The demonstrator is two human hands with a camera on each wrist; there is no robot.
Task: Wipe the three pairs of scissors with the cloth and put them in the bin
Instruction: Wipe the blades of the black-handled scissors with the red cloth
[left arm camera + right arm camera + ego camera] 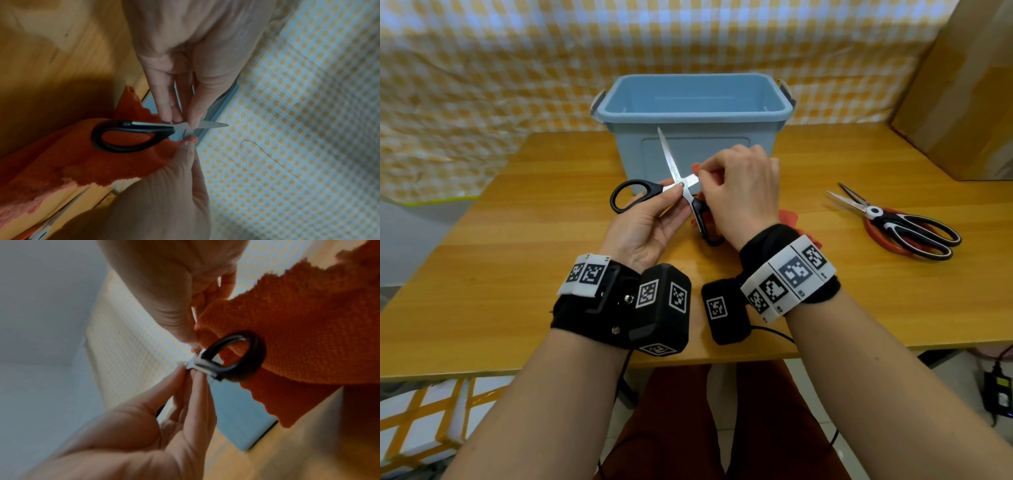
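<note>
Black-handled scissors (667,154) are held above the table with blades spread wide, in front of the blue bin (695,147). My left hand (674,197) pinches them at the pivot; its fingertips (166,116) press the metal beside the handle loop (131,134). My right hand (703,176) pinches the orange cloth (787,217) around the right-pointing blade. The cloth (308,337) hangs below that hand, behind the near handle loop (242,363). Two more pairs lie at the right: black-and-white scissors (907,229) on top of red-handled scissors (876,236).
The wooden table (517,240) carries the bin at the back middle. A cardboard box (962,85) stands at the back right corner. A yellow checked sheet (482,68) hangs behind the table. The bin's inside shows nothing in it.
</note>
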